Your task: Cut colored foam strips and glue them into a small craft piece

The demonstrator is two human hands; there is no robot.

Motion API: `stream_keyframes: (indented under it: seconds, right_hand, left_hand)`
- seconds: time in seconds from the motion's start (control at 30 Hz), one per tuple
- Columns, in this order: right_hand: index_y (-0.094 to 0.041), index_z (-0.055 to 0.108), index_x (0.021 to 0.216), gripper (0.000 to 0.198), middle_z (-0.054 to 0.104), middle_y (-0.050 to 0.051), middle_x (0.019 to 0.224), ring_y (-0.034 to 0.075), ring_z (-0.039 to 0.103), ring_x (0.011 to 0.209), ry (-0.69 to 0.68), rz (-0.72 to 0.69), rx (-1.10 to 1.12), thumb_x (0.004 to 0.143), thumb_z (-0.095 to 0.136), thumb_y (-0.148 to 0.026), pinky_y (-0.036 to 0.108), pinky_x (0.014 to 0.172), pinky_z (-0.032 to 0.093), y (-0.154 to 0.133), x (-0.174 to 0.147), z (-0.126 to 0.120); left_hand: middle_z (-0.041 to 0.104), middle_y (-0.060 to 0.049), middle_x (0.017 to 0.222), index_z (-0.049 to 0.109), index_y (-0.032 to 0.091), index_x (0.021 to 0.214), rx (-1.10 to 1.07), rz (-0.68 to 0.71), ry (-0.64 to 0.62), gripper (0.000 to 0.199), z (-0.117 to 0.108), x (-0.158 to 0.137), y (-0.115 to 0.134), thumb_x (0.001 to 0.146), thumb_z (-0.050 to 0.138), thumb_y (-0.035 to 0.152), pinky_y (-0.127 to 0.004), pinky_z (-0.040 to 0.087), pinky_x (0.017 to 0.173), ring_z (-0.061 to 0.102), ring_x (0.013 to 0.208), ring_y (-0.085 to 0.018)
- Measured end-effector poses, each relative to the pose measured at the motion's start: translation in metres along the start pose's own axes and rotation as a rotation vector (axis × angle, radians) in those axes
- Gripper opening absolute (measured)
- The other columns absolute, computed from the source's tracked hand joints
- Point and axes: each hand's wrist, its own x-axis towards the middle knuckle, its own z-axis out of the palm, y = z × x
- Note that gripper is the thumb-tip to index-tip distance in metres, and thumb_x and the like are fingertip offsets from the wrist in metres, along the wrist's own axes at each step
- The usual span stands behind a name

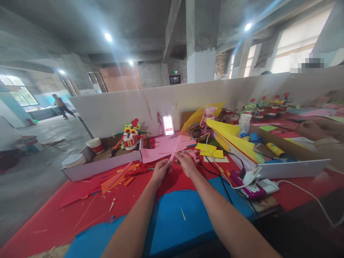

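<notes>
both hands pinching, thumb against fingers: left hand (161,170) on the near end of a pale pink strip (175,148), right hand (186,163) just beside it, slightly farther up. strip is between the fingertips, above the red-covered worktop (134,196), far end over pink sheets (156,145); can't tell if it touches them. fold or layers too blurred to read.

doing it well: light grip, thin paper likely creases easily. line up edges before pressing, go from the near end outward in short pinches, left as anchor, right sliding along. no hard pulling apart, probably tears. far end flat so it doesn't twist.

mind the pink glue gun (194,156) just right of the right hand, tip could be hot. white cord (208,145) beyond it could snag the forearm. red-handled tool (138,171), probably scissors, lies left of the left hand; wrist clear of any blade. orange scraps (114,182) farther left, best not dragged under the strip.
</notes>
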Motion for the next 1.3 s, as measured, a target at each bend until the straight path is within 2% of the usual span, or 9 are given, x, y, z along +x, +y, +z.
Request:
stream_keyframes:
  seconds: [0.07, 0.13, 0.37, 0.53, 0.7, 0.87, 1.03, 1.13, 1.3]
  right_hand:
    - [-0.018, 0.07, 0.069, 0.045, 0.053, -0.003, 0.055, 0.011, 0.044, 0.054, -0.098, 0.015, -0.028, 0.06, 0.071, -0.062, 0.026, 0.057, 0.037, 0.002, -0.003, 0.003]
    - [-0.018, 0.07, 0.07, 0.043, 0.049, -0.004, 0.051, 0.011, 0.042, 0.052, -0.101, -0.013, -0.066, 0.064, 0.069, -0.061, 0.025, 0.055, 0.034, 0.002, -0.003, 0.002]
    - [-0.019, 0.06, 0.053, 0.041, 0.052, -0.002, 0.051, 0.013, 0.048, 0.054, 0.183, -0.155, -0.116, 0.063, 0.073, -0.056, 0.027, 0.059, 0.038, -0.004, 0.006, -0.008]
    - [-0.018, 0.069, 0.075, 0.047, 0.059, 0.0, 0.059, 0.013, 0.051, 0.057, -0.027, -0.005, 0.116, 0.065, 0.069, -0.064, 0.027, 0.06, 0.043, -0.006, -0.001, 0.0]
    - [-0.016, 0.073, 0.094, 0.044, 0.062, 0.001, 0.062, 0.01, 0.049, 0.058, -0.296, 0.1, 0.146, 0.07, 0.072, -0.054, 0.022, 0.055, 0.037, -0.011, -0.011, 0.003]
    - [-0.018, 0.074, 0.098, 0.04, 0.067, 0.001, 0.072, 0.009, 0.055, 0.063, -0.377, 0.1, 0.162, 0.07, 0.076, -0.047, 0.021, 0.061, 0.042, -0.02, -0.016, 0.001]
    - [-0.018, 0.075, 0.083, 0.032, 0.067, 0.001, 0.07, 0.011, 0.057, 0.064, -0.328, 0.075, 0.112, 0.065, 0.079, -0.044, 0.023, 0.064, 0.043, -0.021, -0.017, 0.001]
    - [-0.018, 0.074, 0.077, 0.029, 0.061, -0.002, 0.059, 0.011, 0.052, 0.058, -0.27, 0.009, 0.065, 0.069, 0.075, -0.046, 0.024, 0.062, 0.042, -0.019, -0.013, 0.0]
    - [-0.018, 0.073, 0.069, 0.031, 0.063, -0.001, 0.06, 0.013, 0.051, 0.062, -0.02, -0.117, -0.066, 0.068, 0.071, -0.049, 0.026, 0.064, 0.041, -0.012, -0.003, -0.003]
  left_hand:
    - [0.054, 0.001, 0.052, 0.061, 0.016, 0.067, -0.032, -0.005, 0.009, 0.039, -0.001, 0.0, -0.001, 0.077, 0.064, 0.053, -0.024, 0.033, 0.053, 0.044, 0.049, -0.01]
    - [0.054, 0.0, 0.052, 0.061, 0.016, 0.067, -0.044, -0.019, -0.015, 0.039, -0.001, 0.0, -0.001, 0.077, 0.064, 0.053, -0.024, 0.033, 0.054, 0.044, 0.049, -0.01]
    - [0.053, 0.0, 0.05, 0.061, 0.016, 0.065, 0.021, -0.051, -0.087, 0.039, 0.002, -0.003, 0.004, 0.077, 0.064, 0.052, -0.024, 0.032, 0.054, 0.044, 0.048, -0.01]
    - [0.055, -0.001, 0.05, 0.059, 0.017, 0.068, -0.166, -0.097, -0.065, 0.035, 0.0, -0.003, 0.004, 0.076, 0.065, 0.05, -0.025, 0.033, 0.054, 0.044, 0.048, -0.011]
    - [0.051, 0.0, 0.049, 0.054, 0.018, 0.066, -0.44, -0.171, -0.231, 0.03, 0.001, -0.006, 0.008, 0.073, 0.067, 0.044, -0.026, 0.035, 0.056, 0.044, 0.049, -0.012]
    - [0.042, 0.002, 0.046, 0.049, 0.019, 0.062, -0.58, -0.182, -0.314, 0.031, 0.001, -0.011, 0.011, 0.075, 0.066, 0.041, -0.027, 0.035, 0.054, 0.04, 0.047, -0.012]
    - [0.043, 0.001, 0.044, 0.049, 0.019, 0.063, -0.543, -0.247, -0.373, 0.032, -0.001, -0.013, 0.008, 0.074, 0.066, 0.044, -0.029, 0.039, 0.055, 0.044, 0.047, -0.013]
    - [0.055, -0.001, 0.053, 0.058, 0.016, 0.075, -0.447, -0.287, -0.303, 0.032, -0.001, -0.01, 0.005, 0.076, 0.065, 0.048, -0.029, 0.042, 0.056, 0.05, 0.048, -0.013]
    - [0.062, -0.003, 0.066, 0.063, 0.015, 0.082, -0.149, -0.156, 0.05, 0.049, 0.001, -0.001, 0.003, 0.078, 0.057, 0.063, -0.026, 0.041, 0.053, 0.052, 0.053, -0.013]
